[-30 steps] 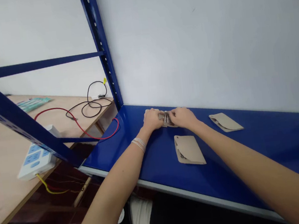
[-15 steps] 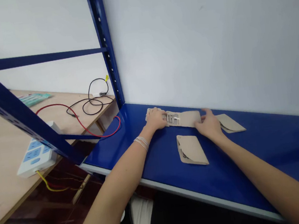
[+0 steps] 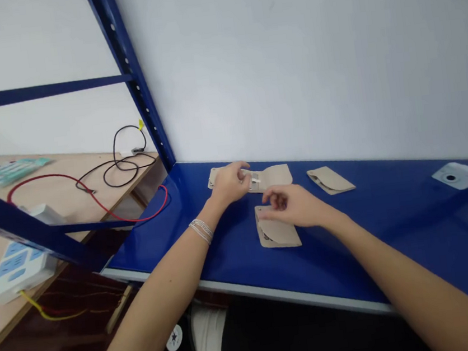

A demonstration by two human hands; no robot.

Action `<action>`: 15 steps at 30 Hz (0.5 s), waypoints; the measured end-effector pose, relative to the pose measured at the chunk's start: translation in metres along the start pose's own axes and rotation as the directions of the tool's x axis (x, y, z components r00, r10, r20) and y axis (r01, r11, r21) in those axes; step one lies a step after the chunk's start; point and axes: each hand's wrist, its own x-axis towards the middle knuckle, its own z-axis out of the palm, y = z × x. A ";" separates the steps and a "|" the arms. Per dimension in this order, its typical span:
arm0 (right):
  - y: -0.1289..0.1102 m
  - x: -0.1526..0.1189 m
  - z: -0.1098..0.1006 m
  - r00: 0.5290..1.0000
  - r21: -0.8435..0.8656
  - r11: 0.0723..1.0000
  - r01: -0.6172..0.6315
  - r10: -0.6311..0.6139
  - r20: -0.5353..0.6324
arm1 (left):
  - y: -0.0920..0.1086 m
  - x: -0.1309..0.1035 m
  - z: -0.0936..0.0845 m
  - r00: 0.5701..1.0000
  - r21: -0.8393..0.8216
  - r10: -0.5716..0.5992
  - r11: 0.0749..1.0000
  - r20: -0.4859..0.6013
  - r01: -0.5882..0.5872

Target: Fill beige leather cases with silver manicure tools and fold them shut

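An unfolded beige wallet-like kit (image 3: 274, 176) lies flat on the blue shelf (image 3: 220, 244), its flap spread to the right, with small metallic pieces and a white strip inside. My left hand (image 3: 230, 183) is over the kit's left part, thumb and forefinger apart, and hides some of it. Under its wrist side shows the edge of another beige piece (image 3: 213, 177). My right hand (image 3: 294, 205) is just above a closed beige kit (image 3: 281, 235) nearer to me. Its thumb and forefinger are apart, other fingers curled; whether the thumb touches the kit I cannot tell.
Another closed beige kit (image 3: 331, 180) lies to the right at the back. A pale card-like object with a dark round spot (image 3: 460, 175) is farther right. Left stand a blue frame post (image 3: 133, 74), a wooden table (image 3: 63, 161) with cables, and a white power strip (image 3: 18, 267).
My right hand has let go of the open kit's flap and moved toward me, over the nearer closed kit. My left hand has lifted slightly, fingers opening. The view has turned right.
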 end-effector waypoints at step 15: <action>0.018 0.014 -0.002 0.956 0.185 0.962 -0.200 0.233 -0.176 | 0.012 -0.003 -0.004 0.653 -0.310 -0.113 0.811 0.749 0.497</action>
